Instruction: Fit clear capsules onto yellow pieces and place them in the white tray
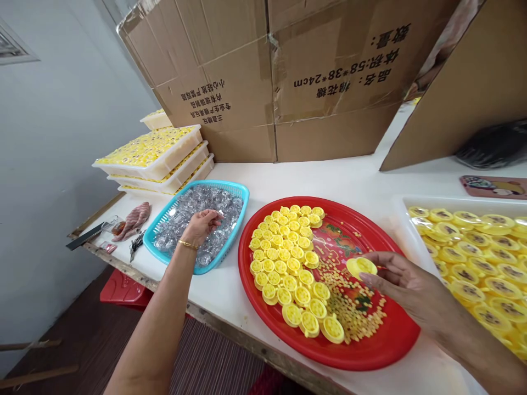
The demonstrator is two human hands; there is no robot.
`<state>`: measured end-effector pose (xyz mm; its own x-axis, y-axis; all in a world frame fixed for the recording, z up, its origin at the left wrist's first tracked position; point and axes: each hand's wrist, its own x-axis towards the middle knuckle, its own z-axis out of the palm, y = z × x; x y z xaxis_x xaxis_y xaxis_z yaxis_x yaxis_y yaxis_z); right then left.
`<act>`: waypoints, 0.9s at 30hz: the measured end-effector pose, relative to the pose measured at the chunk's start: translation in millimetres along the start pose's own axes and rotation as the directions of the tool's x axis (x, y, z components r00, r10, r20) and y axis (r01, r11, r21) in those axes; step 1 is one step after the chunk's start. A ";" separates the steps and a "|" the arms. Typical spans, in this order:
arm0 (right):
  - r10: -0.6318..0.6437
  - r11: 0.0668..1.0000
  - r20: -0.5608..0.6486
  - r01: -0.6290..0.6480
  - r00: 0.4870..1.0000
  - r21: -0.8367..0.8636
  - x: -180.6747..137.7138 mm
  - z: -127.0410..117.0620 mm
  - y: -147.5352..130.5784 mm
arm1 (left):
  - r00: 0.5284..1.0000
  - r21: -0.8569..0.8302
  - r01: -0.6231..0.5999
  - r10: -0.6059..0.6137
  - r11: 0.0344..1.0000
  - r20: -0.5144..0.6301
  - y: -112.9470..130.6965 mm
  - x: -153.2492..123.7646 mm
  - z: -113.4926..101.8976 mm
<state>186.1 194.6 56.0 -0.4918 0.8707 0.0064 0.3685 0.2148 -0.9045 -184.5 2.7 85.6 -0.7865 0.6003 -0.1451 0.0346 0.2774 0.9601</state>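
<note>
My right hand (397,280) pinches a small yellow toy cup (362,267) by its side, above the right half of a red oval tray (246,274). Rows of similar yellow cups (284,255) fill the tray's left side, with small yellow pellets (358,312) scattered beside them. At the left, my left hand (201,226) is over a turquoise basket (242,192) heaped with clear plastic pieces (187,203). Its thumb and fingers are closed together, and a clear, shiny piece (221,213) shows at the fingertips.
Stacked white trays (164,164) of yellow pieces stand at the back left. A white tray (405,219) of yellow cups with printed tops is at the right. Cardboard (247,71) walls the back. Keys (135,245) and a pink striped cloth (134,220) lie near the left edge.
</note>
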 end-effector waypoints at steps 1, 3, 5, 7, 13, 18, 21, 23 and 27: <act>0.069 0.996 0.090 -0.074 0.994 0.049 0.2 -0.3 2.7 | 1.000 -0.067 0.002 0.000 0.998 0.023 4.4 -7.0 5.3; 0.166 0.974 0.223 -0.195 0.961 0.115 -0.1 -0.2 6.9 | 0.997 -0.177 0.013 0.002 0.984 0.083 12.9 -21.7 21.1; 0.161 0.972 0.243 -0.197 0.957 0.129 -1.6 0.6 8.5 | 0.985 -0.260 0.034 0.012 0.965 0.174 19.7 -37.4 44.0; 0.114 0.975 0.265 -0.158 0.958 0.153 -4.3 1.3 7.5 | 0.950 -0.349 0.096 0.019 0.932 0.312 23.8 -54.2 73.4; 0.003 0.967 0.311 -0.082 0.950 0.242 -10.5 -0.5 1.6 | 0.761 -0.490 0.498 -0.090 0.716 0.642 21.5 -101.4 172.2; -0.046 0.958 0.282 -0.038 0.958 0.286 -12.1 -3.4 1.4 | 0.730 -0.503 0.578 -0.133 0.643 0.670 18.7 -117.5 219.4; -0.064 0.953 0.258 -0.018 0.964 0.303 -12.7 -4.1 0.4 | 0.742 -0.486 0.561 -0.147 0.670 0.655 18.4 -118.0 228.0; -0.065 0.949 0.254 -0.019 0.965 0.314 -13.1 -4.6 -1.0 | 0.759 -0.460 0.518 -0.139 0.722 0.636 18.5 -117.8 229.6; -0.050 0.935 0.272 -0.051 0.961 0.352 -13.9 -5.6 -3.9 | 0.814 -0.392 0.374 -0.095 0.840 0.573 21.0 -119.1 229.5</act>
<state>196.0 184.1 61.8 -0.7056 0.7057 -0.0643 0.0917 0.0009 -0.9958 51.4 109.2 68.3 -0.2897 0.8921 -0.3467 -0.5069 0.1642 0.8462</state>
